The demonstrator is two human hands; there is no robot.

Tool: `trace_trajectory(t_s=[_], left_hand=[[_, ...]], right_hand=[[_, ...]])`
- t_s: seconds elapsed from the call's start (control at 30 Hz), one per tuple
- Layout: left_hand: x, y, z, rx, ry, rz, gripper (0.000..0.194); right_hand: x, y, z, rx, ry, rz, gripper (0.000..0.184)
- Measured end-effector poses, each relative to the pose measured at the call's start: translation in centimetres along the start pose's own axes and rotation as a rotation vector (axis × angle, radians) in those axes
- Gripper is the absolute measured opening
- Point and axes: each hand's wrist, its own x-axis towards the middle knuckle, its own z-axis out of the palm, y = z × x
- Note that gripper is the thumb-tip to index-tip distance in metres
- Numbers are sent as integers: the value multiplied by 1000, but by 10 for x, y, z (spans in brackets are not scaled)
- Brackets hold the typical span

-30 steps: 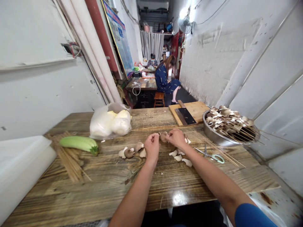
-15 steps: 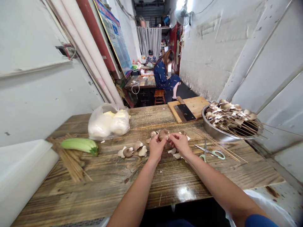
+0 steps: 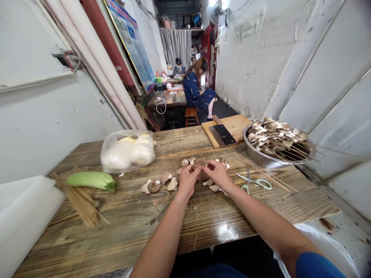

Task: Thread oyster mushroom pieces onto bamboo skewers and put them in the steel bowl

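Note:
A brown oyster mushroom point(image 3: 199, 162) is pinched between my two hands above the wooden table point(image 3: 124, 216). My left hand point(image 3: 188, 180) closes on its left side, and my right hand point(image 3: 216, 173) grips the right side with thumb and fingers. Loose mushroom pieces point(image 3: 150, 187) lie to the left of my hands. More pieces point(image 3: 213, 186) lie under and beside my right hand, partly hidden by it. To the right rest open scissors point(image 3: 255, 182) with pale green handles and several thin bamboo skewers point(image 3: 263, 172).
A steel basin point(image 3: 261, 156) at the right holds skewered mushrooms, their sticks jutting out. Behind are a cutting board point(image 3: 237, 127) and a cleaver point(image 3: 222, 134). Leftward lie a plastic bag point(image 3: 127, 152), a green gourd point(image 3: 89, 180) and a skewer bundle point(image 3: 82, 204). Two people sit farther back.
The whole view has shifted slightly, so things appear a little further left. Both hands keep hold of the mushroom, which now looks flatter and turned between the fingers.

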Motion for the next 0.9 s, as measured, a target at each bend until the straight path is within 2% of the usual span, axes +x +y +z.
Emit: trace_trajectory(t_s=[0.13, 0.23, 0.47, 0.57, 0.73, 0.9], left_hand=[[-1, 1, 0, 96, 24, 42, 19], [-2, 1, -1, 120, 18, 49, 18], [-2, 3, -7, 237, -73, 154, 19], [-3, 5, -7, 199, -106, 111, 19], [-6, 8, -2, -1, -163, -50, 18], [-6, 5, 1, -6, -132, -67, 21]], right_hand=[[0, -2, -1, 63, -59, 78, 21], [0, -3, -2, 55, -89, 82, 19], [-1, -10, -7, 114, -167, 98, 15], [-2, -15, -9, 120, -164, 131, 11], [-3, -18, -10, 174, -192, 199, 11], [-1, -13, -8, -56, -72, 55, 11]])
